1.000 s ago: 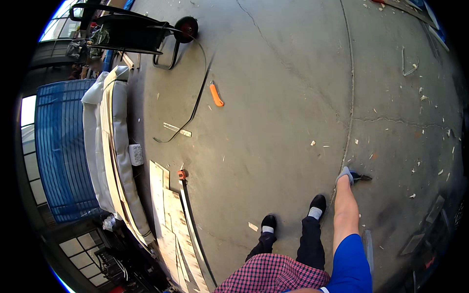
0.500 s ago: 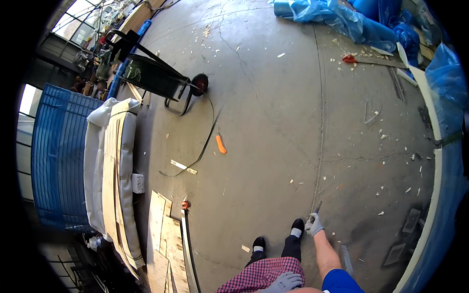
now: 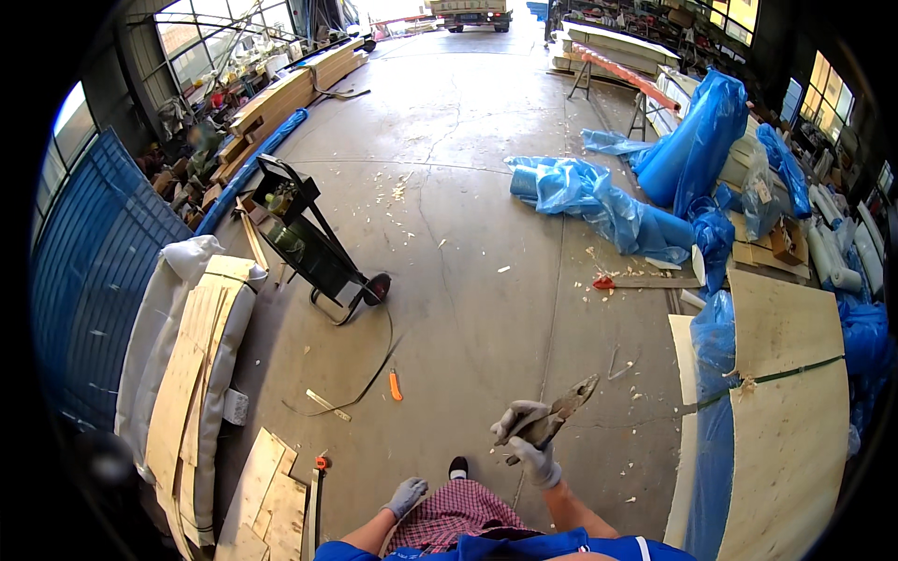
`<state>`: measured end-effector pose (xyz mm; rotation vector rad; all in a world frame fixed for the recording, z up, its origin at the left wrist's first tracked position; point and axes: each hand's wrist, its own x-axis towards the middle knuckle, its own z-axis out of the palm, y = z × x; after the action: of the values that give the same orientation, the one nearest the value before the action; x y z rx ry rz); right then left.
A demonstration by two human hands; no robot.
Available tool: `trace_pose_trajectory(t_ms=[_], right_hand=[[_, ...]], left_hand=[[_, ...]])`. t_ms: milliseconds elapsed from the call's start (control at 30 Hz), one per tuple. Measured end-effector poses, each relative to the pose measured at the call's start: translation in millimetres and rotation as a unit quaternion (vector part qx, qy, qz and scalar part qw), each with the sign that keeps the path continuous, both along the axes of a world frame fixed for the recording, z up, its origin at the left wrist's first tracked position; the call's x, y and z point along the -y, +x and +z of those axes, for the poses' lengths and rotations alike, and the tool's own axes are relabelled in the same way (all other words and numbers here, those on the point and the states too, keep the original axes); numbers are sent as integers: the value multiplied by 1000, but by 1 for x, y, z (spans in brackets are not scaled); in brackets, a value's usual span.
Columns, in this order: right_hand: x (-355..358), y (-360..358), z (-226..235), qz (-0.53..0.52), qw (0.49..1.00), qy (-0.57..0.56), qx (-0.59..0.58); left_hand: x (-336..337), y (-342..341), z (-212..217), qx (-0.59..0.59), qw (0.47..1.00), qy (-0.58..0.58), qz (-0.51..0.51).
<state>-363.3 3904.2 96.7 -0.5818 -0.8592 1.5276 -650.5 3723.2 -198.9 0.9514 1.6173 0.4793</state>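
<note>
Metal snips (image 3: 559,411) sit gripped in the gloved right hand (image 3: 528,439), fingers closed around the handles, blades pointing up-right over the concrete floor (image 3: 486,280). Gloved left hand (image 3: 405,496) hangs loosely curled, holding nothing, near the checked garment (image 3: 458,514).

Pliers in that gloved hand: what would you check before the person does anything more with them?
1. Right hand has a firm grip on the pliers: ok.
2. Both hands gloved: ok.
3. Left hand free: ok, holds nothing.
4. Floor ahead free of trip hazards: not ok, a strap and orange cutter lie there.
5. Pliers' jaws sound: cannot tell.
6. Green strap around the plywood stack intact: ok.
</note>
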Motion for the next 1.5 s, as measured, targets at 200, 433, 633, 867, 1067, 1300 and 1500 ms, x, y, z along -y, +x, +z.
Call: trace_pose_trajectory(t_ms=[200, 433, 633, 867, 1067, 1300, 1500], right_hand=[[-150, -39, 22, -39, 998, 15, 38], [-322, -66, 39, 7, 990, 38, 134], [-505, -87, 55, -24, 979, 90, 182], [-782, -140, 56, 71, 973, 135, 176], [-965, -285, 76, 228, 943, 124, 210], [-1089, -510, 84, 448, 854, 164, 208], [-1156, -666, 91, 559, 769, 194, 240]], left_hand=[[-64, -89, -1, 90, 932, -114, 331], [-273, -146, 42, 134, 868, -12, 478], [-523, -258, 140, 134, 844, 195, 482], [-732, -366, 240, 49, 752, 344, 560], [-827, -410, 263, -61, 725, 331, 601], [-919, -519, 261, -362, 636, 383, 564], [-957, -567, 276, -333, 629, 182, 679]])
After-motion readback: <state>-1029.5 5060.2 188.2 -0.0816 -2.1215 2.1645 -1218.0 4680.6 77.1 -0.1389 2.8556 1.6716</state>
